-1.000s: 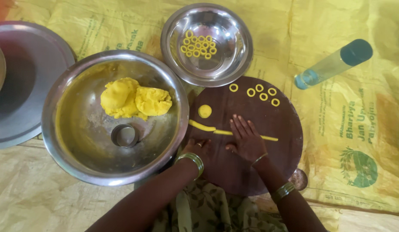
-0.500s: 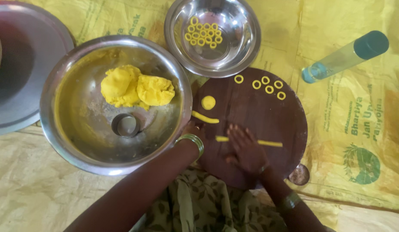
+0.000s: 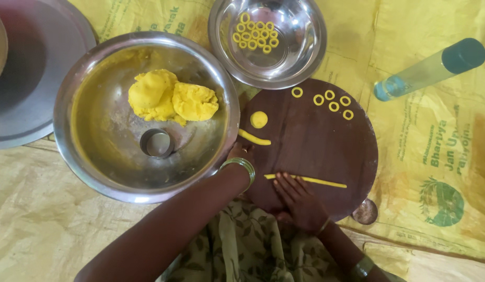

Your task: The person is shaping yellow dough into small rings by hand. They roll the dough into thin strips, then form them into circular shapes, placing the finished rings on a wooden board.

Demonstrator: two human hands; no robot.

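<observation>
Overhead, a round dark-brown wooden board [image 3: 310, 151], smooth and matte, lies on a crinkled yellow woven plastic sheet [image 3: 410, 31]. Right hand [image 3: 300, 201] lies flat and open on the board, fingers spread, fingertips pressing on one end of a thin yellow dough rope [image 3: 308, 180] that runs long and even across the wood; nothing is gripped. Left hand [image 3: 241, 154], a green metal bangle [image 3: 242, 168] at the wrist, sits at the board's edge against the rim of a large shiny steel bowl [image 3: 96, 172]; its fingers are mostly hidden, so cannot tell whether they hold anything.

Just beyond the left hand: a short curved dough strip [image 3: 254, 139] and a flat yellow dough disc [image 3: 258, 119]. Toward the far edge, five small dough rings [image 3: 331, 101], apart from each other.

Large bowl holds two rough, crumbly yellow dough lumps [image 3: 172, 99], touching, and a small steel ring cutter [image 3: 157, 143]. Smaller polished steel bowl [image 3: 300, 57] beyond the board holds a cluster of finished rings [image 3: 255, 34]. A clear plastic tube with teal cap [image 3: 430, 68] lies tilted on the sheet, well to the right.
</observation>
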